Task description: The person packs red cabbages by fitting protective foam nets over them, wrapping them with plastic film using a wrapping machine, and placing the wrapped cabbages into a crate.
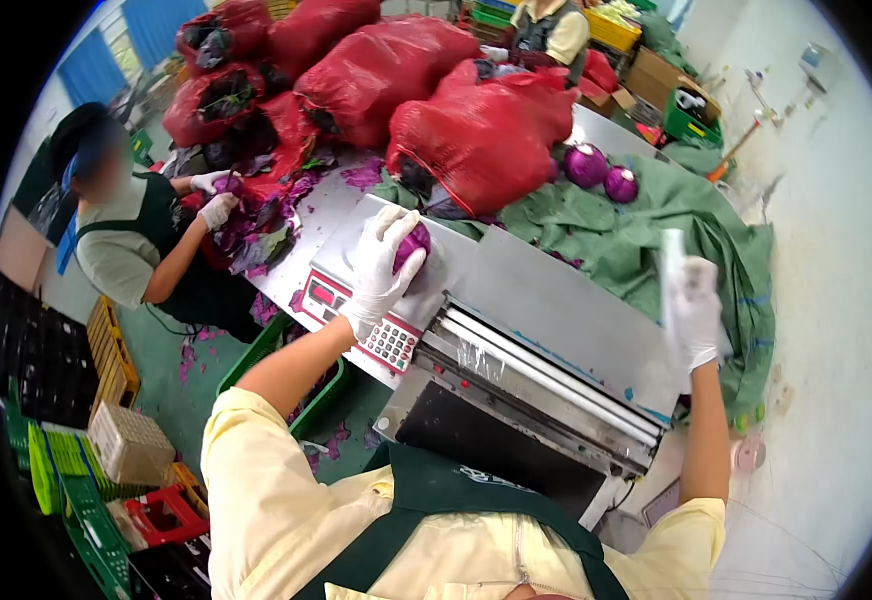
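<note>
My left hand (384, 268), in a white glove, is closed around a red cabbage (415, 246) on the weighing scale (341, 248). The scale's display and keypad (393, 343) face me, just below that hand. On the right, my right hand (695, 305), gloved too, is closed on a pale, long, upright object (672, 262); motion blur hides what kind it is. Between my hands lies a film wrapping machine (556, 385) with white rollers and a flat metal plate (546, 300).
Red mesh sacks (386, 75) are piled at the back. Two more red cabbages (585, 166) sit by a green cloth (636, 225). At left a co-worker (146, 220) handles purple leaves (266, 228); another person (554, 30) stands behind the sacks. A green crate (331, 390) is below the scale.
</note>
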